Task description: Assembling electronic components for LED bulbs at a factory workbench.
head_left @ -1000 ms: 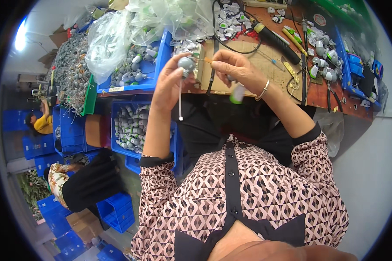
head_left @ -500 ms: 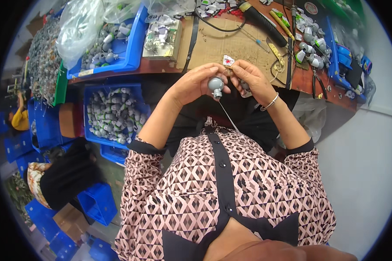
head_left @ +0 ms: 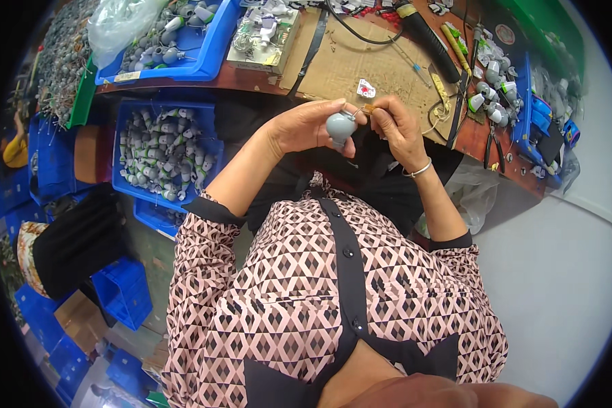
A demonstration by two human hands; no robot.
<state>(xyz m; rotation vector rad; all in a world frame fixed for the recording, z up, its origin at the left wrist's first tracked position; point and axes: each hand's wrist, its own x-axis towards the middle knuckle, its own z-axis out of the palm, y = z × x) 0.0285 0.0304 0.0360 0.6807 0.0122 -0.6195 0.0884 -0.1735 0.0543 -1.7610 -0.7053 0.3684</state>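
Note:
My left hand [head_left: 304, 127] is closed around a grey bulb-shaped housing [head_left: 340, 128], its round end facing up toward me. In a pinch, my right hand [head_left: 402, 134] has a small orange-brown piece [head_left: 368, 109] at its fingertips, close beside the housing. A thin wire seems to run between the piece and the housing, too fine to make out fully. Just beyond the fingers, a small white part with a red spot [head_left: 366, 88] lies on the cardboard sheet [head_left: 340, 58]. Both hands are above the table's near edge.
Left of the cardboard stands a box-like block [head_left: 268, 51] with white parts on top. Blue bins [head_left: 207, 68] of grey bulb housings stand on and below the table. At the right lie a black-handled tool [head_left: 432, 47], pliers [head_left: 494, 144] and several white-green bulb parts [head_left: 496, 95].
The housing in my left hand has turned, its neck and wire no longer hanging toward me. The white-and-red part, earlier at my fingertips, now shows apart from them on the cardboard. The view has shifted.

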